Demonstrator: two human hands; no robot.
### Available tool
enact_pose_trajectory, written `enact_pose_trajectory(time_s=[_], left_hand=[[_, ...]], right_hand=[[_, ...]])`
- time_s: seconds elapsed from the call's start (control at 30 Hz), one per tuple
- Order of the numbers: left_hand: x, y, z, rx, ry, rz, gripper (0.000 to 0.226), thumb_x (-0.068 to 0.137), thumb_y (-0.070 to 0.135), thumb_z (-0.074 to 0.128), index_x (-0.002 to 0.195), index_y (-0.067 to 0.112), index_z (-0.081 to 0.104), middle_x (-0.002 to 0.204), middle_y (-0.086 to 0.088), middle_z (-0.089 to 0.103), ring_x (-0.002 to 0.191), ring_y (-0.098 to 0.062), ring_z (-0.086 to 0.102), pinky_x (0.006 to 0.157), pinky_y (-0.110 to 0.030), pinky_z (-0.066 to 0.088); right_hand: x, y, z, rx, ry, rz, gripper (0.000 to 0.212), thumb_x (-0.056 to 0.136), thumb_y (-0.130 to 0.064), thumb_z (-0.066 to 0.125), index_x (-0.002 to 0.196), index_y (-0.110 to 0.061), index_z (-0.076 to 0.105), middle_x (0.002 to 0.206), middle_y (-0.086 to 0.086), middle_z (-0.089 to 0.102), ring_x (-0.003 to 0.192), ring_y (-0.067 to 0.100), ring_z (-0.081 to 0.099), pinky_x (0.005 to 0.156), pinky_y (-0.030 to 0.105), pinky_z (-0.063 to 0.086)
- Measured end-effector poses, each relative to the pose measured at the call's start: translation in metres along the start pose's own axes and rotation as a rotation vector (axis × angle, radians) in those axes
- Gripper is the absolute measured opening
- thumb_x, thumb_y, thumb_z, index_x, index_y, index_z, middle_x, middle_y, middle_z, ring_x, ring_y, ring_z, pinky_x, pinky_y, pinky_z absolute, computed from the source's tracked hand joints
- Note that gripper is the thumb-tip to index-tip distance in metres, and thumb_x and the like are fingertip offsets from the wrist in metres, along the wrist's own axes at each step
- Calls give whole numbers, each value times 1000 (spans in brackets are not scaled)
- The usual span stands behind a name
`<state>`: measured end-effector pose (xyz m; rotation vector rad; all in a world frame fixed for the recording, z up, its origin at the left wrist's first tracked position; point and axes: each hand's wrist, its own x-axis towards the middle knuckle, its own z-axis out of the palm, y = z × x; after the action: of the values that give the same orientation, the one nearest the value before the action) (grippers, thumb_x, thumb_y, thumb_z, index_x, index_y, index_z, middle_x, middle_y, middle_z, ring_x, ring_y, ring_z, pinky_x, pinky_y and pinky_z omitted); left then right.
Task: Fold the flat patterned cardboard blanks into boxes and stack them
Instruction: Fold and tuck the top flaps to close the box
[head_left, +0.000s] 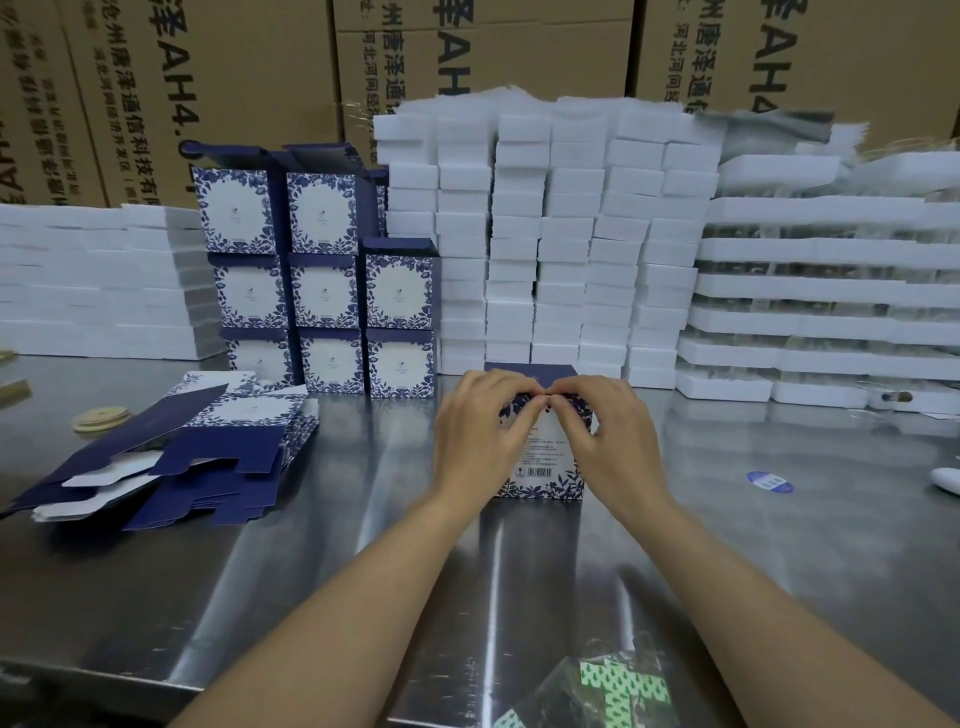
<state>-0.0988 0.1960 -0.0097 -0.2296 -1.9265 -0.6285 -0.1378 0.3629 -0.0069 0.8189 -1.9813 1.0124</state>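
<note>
A half-formed patterned box (543, 457) stands upright on the shiny metal table (727, 519), just past the centre of the view, its white face with small print and a barcode turned toward the person. The left hand (475, 441) wraps the box's left side and the right hand (618, 441) its right side, each grip closed on the box, with fingertips (524, 397) meeting at the top front edge where they press on the blue-leaf flap; the dark blue lid panel shows just behind the knuckles. At nine o'clock from the box, a loose heap of flat blanks (176, 457) lies on the table, mostly dark blue side up with some patterned white faces showing. At eleven o'clock, finished boxes (322, 291) stand stacked in three columns, up to three high, their round white panels facing forward. At twelve to one o'clock rise tall columns of white foam blocks (561, 239), and at two o'clock lie layered white foam trays (821, 291). Brown shipping cartons (208, 78) with printed characters fill the background. A small blue oval sticker (770, 481) lies on the table at three o'clock from the box
</note>
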Motion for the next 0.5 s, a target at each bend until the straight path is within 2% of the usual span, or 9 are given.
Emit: enact_pose_trajectory(time_s=[0.1,0.33,0.5], left_hand=[[-1,-5,-5,3,-32,44,12,99,37,71,107,30,76,107,19,72,102,-6,61,87,-30,51],[1,0,-7,-27,-19,5,7,95,31,77,101,29,79,100,18,75,98,-7,65,86,-37,54],[1,-4,-13,-61,-20,-20,8,95,32,78,102,28,79,102,18,75,99,-3,68,87,-33,56]], right_hand=[[-1,4,-3,8,0,-6,11,105,-31,65,111,-28,74,106,-20,72,101,8,60,92,39,52],[-1,5,0,17,25,10,9,104,-31,66,109,-30,73,103,-21,71,99,6,60,87,33,52],[-3,8,-3,87,22,57,11,102,-29,68,112,-29,74,107,-20,73,102,7,63,90,34,52]])
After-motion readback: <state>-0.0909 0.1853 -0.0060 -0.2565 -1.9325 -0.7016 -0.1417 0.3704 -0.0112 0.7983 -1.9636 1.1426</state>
